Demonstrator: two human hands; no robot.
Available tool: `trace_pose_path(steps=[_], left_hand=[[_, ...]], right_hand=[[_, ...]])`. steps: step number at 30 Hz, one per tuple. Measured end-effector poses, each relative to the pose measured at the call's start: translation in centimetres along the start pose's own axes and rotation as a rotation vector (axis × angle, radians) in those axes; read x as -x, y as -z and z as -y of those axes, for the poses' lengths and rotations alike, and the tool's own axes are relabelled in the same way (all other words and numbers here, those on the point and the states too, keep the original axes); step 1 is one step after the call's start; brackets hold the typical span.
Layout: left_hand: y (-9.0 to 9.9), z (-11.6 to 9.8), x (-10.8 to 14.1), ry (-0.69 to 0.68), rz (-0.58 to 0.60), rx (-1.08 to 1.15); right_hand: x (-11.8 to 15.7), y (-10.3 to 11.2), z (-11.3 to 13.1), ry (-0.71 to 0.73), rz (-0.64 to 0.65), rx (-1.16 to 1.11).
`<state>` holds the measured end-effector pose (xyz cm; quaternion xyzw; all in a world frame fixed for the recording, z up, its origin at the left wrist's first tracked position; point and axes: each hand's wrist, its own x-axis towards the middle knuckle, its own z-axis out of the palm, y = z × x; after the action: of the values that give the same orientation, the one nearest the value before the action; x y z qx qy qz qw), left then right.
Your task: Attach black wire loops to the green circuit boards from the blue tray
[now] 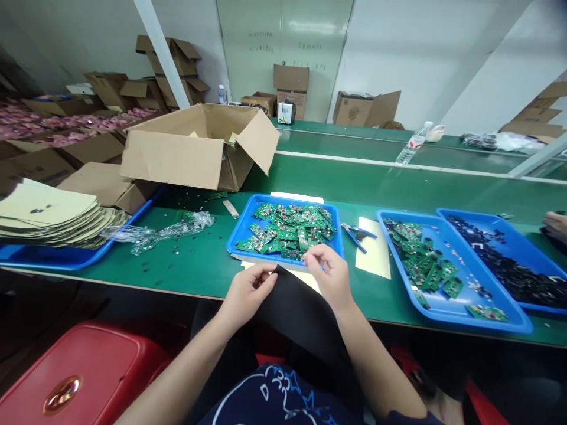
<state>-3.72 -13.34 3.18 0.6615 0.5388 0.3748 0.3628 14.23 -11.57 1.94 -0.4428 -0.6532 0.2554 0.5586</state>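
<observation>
My left hand [248, 293] pinches the upper corner of a black sheet [296, 310], which hangs down over my lap. Thumb and forefinger of my right hand [328, 274] are pressed together at the near edge of a blue tray [233, 241]; whatever is between them is too small to make out. Heaped in that tray are green circuit boards [287, 227] with red and pale parts. Right of the tray, blue-handled pliers [354, 238] lie partly on a pale yellow sheet [373, 260].
At right, one blue tray [456, 313] holds more boards; another [538, 251] holds black parts. A co-worker's hand [556, 225] shows there. To the left are crumpled clear plastic [163, 233], stacked yellow sheets [48, 215] and an open cardboard box [172, 156]. A bottle [414, 144] stands behind.
</observation>
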Motion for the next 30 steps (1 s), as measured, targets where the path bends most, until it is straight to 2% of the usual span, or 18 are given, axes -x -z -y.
trace_pose_path(steps=[3,6,9,14,17,20,22,24,27,30], left_hand=[[-0.1,0.5,0.3,0.055,-0.001,0.036],[-0.3,0.0,0.4,0.028,0.045,0.027],[-0.4,-0.6,0.4,-0.012,0.096,0.008],[-0.3,-0.8,0.6,-0.006,0.132,0.004],[-0.5,-0.3,0.6,0.028,0.104,0.015],[-0.3,1.2,0.6,0.100,0.031,0.067],[0.3,3.0,0.5,0.163,-0.012,0.095],[1.5,5.0,0.6,0.210,-0.033,0.060],[4.1,7.3,0.8,0.227,-0.080,-0.164],[6.6,8.1,0.9,0.242,-0.088,-0.413]], right_hand=[[0.3,0.2,-0.3,-0.047,0.047,-0.034],[0.7,-0.4,0.3,0.067,0.162,0.073],[0.8,-1.0,0.8,0.119,0.211,0.135],[0.8,-1.4,0.5,0.012,0.259,0.066],[1.0,-1.6,0.2,-0.031,0.237,0.043],[1.4,-1.5,-0.3,-0.133,0.115,-0.039],[1.6,-0.7,-0.8,-0.196,-0.043,-0.152],[1.5,0.7,-1.2,-0.198,-0.251,-0.275],[0.7,3.5,-1.6,-0.108,-0.527,-0.417],[-0.5,6.2,-1.3,-0.049,-0.648,-0.481]])
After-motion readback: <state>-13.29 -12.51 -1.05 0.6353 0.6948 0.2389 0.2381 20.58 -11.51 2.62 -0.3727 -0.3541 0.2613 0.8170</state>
